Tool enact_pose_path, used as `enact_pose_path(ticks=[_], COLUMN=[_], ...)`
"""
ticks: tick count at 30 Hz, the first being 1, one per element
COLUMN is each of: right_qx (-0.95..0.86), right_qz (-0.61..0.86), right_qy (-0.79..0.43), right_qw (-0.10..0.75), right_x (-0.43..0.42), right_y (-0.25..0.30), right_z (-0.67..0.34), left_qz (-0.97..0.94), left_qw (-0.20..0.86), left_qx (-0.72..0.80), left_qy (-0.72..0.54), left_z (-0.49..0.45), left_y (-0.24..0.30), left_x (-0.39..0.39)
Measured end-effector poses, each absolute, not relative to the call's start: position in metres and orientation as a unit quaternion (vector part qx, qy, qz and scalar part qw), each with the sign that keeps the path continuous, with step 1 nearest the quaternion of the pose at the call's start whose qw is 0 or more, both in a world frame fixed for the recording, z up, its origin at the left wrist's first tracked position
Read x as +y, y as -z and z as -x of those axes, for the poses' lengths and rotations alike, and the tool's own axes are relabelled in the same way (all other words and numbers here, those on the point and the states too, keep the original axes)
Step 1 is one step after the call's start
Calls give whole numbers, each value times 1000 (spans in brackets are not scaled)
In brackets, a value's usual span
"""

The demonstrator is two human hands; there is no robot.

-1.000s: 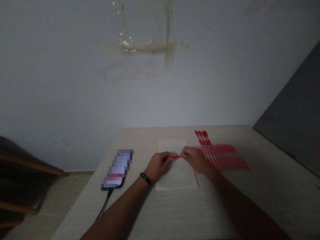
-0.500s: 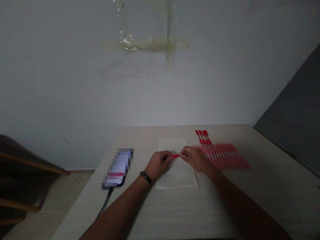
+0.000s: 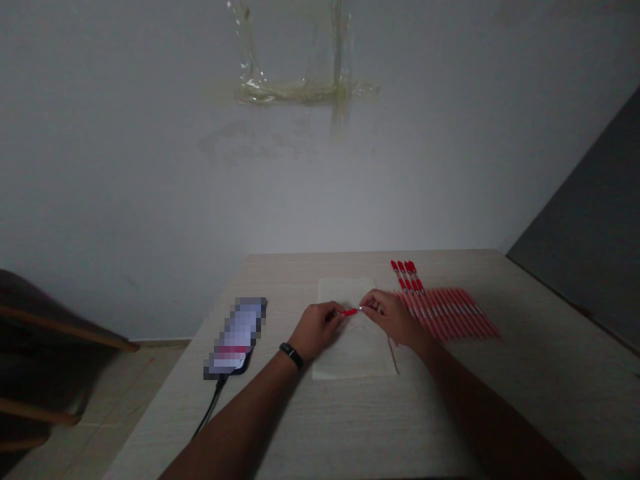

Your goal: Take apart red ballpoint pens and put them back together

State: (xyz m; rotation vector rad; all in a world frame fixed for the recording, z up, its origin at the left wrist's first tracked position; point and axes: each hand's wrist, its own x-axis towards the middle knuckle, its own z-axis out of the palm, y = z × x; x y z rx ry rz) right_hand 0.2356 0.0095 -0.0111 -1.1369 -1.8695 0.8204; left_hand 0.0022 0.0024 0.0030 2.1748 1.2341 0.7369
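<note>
My left hand [image 3: 319, 328] is closed in a pinch on the left end of a red pen [image 3: 351, 312], whose red grip part shows between my two hands. At its right end a small silver tip [image 3: 360, 308] is pinched between the fingertips of my right hand [image 3: 390, 317]. The pen is held just above a pale sheet of paper [image 3: 350, 360] on the table. Most of the pen's left part is hidden by my left fingers. Beyond my right hand lie several red-and-clear pens [image 3: 407, 277] side by side.
A long row of slim pinkish-red pens or pen barrels [image 3: 455, 312] lies right of my right hand. On the left is a phone [image 3: 237, 335] with a black cable [image 3: 207, 410]. The wooden table [image 3: 320, 427] meets the wall [image 3: 320, 207] at the back.
The silver tip now shows between the red part and my right fingers, which have shifted very slightly away from it. My left hand holds almost still.
</note>
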Motion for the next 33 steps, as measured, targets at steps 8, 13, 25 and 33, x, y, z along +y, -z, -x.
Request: enact_pose_path(ticks=[8, 13, 25, 33], right_qx=[-743, -803, -835, -826], right_qz=[500, 491, 463, 419], right_qy=[-245, -144, -109, -161], right_qw=[371, 304, 275, 340], right_x=[15, 19, 21, 13], right_y=[12, 14, 17, 7], right_z=[-250, -258, -258, -243], left_qz=[-796, -794, -796, -802], left_qw=[256, 236, 246, 258], left_qx=[477, 490, 487, 473], left_qy=[-270, -272, -261, -259], left_z=[-1, -1, -1, -2], left_y=[2, 3, 3, 2], left_x=[5, 5, 3, 2])
